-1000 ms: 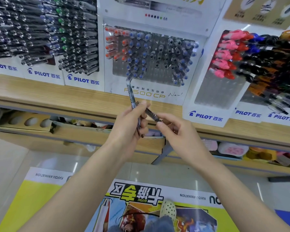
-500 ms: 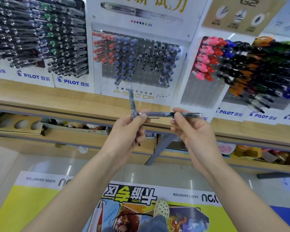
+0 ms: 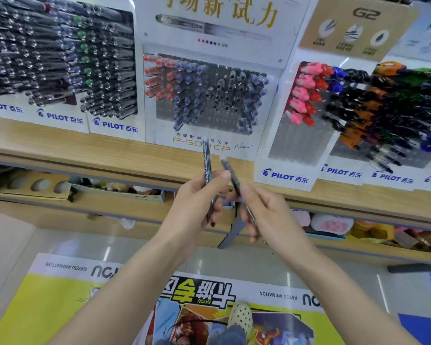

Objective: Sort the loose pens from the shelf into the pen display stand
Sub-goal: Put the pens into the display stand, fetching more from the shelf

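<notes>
My left hand [image 3: 197, 202] grips a dark pen [image 3: 207, 160] nearly upright, its cap end pointing at the white P-500 pen display stand [image 3: 209, 143]. My right hand [image 3: 266, 215] pinches a second dark pen [image 3: 230, 174], tilted up and to the left, its tip close beside the first pen. Both hands are in front of the wooden shelf edge [image 3: 110, 158], just below the stand. The stand holds red, blue and black capped pens in rows, with bare slots in its lower part.
More Pilot stands flank it: black and green pens at the left [image 3: 60, 61], pink, red, orange and blue pens at the right [image 3: 358, 103]. A lower shelf [image 3: 358, 227] carries small goods. A yellow poster [image 3: 60, 307] lies on the floor.
My right hand has swung its pen from lying level, pointing right, to tilted upright beside the left pen. The view has shifted up and closer to the stands.
</notes>
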Motion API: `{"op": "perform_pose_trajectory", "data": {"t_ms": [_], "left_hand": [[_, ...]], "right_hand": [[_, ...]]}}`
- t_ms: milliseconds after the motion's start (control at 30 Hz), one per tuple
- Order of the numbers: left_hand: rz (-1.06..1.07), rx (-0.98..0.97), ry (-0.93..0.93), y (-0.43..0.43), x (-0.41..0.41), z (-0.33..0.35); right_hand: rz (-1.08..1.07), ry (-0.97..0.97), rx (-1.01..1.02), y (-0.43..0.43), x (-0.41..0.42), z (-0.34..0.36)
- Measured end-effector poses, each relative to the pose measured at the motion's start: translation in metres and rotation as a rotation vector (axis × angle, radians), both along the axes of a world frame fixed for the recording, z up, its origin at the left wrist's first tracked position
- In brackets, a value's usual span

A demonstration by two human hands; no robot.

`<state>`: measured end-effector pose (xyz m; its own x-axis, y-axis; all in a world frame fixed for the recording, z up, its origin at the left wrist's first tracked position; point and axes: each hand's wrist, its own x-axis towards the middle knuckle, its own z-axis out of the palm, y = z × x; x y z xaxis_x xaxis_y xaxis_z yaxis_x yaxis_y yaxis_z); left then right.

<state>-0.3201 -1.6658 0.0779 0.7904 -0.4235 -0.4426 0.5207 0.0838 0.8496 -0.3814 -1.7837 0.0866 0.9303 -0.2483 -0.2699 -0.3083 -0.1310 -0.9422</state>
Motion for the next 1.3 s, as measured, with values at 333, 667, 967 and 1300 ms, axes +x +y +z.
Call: {"op": "perform_pose_trajectory", "data": {"t_ms": [333,667,967,1300], "left_hand": [[0.195,-0.029,0.087,-0.005,0.018,-0.001],[0.16,0.039,0.074,0.0,0.02,-0.022],[0.122,0.049,0.04,0.009,0.029,-0.026],[0.115,0.084,0.042,0.016,0.039,-0.028]], "right_hand": [[-0.213,-0.187,-0.197,-0.005,0.004,-0.003],[-0.196,-0.49,-0.756,-0.008,0.058,-0.011],[-0.19,-0.417,-0.928,-0.007,0.079,-0.02],[-0.237,-0.38,-1.001,-0.006,0.086,-0.016]]}}
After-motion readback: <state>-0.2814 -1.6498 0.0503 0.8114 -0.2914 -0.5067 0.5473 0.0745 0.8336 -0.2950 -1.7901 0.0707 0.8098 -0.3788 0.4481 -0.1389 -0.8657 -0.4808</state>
